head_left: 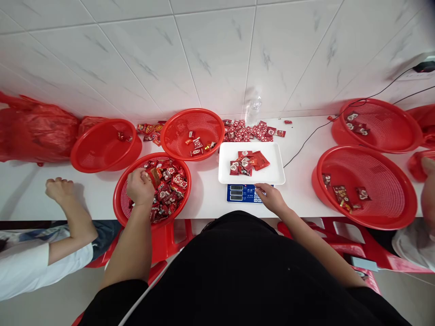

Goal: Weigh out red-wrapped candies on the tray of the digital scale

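Note:
Over a red basket point(118, 199) heaped with wrapped candies point(166, 194), my left hand point(140, 186) is closed around a red-brown candy packet point(155, 176). A digital scale point(234, 198) with a blue front panel stands in front of me. Its white tray point(277, 170) carries a small group of red wrapped candies point(245, 163). My right hand point(272, 198) rests at the right part of the scale's panel, just below the tray edge. Its fingers reach out loosely toward the keys, and no object shows in them.
Behind stand a red basket point(217, 140) with a few candies and loose candies point(238, 131) beside a clear bottle point(254, 106). More red baskets point(411, 199) are right and left point(79, 158). A black cable point(312, 140) crosses the table. A co-worker's hand point(60, 189) is left.

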A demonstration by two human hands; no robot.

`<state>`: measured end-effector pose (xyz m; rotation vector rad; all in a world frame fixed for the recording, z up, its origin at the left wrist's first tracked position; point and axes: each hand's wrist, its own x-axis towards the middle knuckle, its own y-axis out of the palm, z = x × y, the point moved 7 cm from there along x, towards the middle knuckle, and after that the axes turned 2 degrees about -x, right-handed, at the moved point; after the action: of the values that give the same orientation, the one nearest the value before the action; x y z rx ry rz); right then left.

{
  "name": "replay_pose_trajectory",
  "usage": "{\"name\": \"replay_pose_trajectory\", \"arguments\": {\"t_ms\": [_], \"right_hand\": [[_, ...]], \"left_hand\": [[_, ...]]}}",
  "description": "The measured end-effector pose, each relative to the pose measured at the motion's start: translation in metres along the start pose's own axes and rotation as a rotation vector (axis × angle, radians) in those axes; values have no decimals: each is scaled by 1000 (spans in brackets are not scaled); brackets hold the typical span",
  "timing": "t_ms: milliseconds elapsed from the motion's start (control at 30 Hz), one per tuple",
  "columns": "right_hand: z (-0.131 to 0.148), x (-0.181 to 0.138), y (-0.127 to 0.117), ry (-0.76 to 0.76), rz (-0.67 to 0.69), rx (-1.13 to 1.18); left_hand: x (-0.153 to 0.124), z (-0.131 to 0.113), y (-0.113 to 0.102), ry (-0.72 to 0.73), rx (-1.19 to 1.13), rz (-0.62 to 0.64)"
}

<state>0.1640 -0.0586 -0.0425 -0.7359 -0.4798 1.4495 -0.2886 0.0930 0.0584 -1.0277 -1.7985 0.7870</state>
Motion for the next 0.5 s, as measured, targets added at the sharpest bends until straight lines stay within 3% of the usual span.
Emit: {"name": "replay_pose_trajectory", "arguments": {"t_ms": [100,167,367,500], "right_hand": [[3,0,2,30,15,82],[8,-2,8,78,57,219],[52,-16,45,149,412,813],[63,-21,48,190,395,1126]], "left_hand": [[-3,-20,-5,-13,-248,-82],[-19,-46,5,-17,-432,-43],[-121,-162,72,61,-767,522],[-173,-206,95,80,-884,789]]}}
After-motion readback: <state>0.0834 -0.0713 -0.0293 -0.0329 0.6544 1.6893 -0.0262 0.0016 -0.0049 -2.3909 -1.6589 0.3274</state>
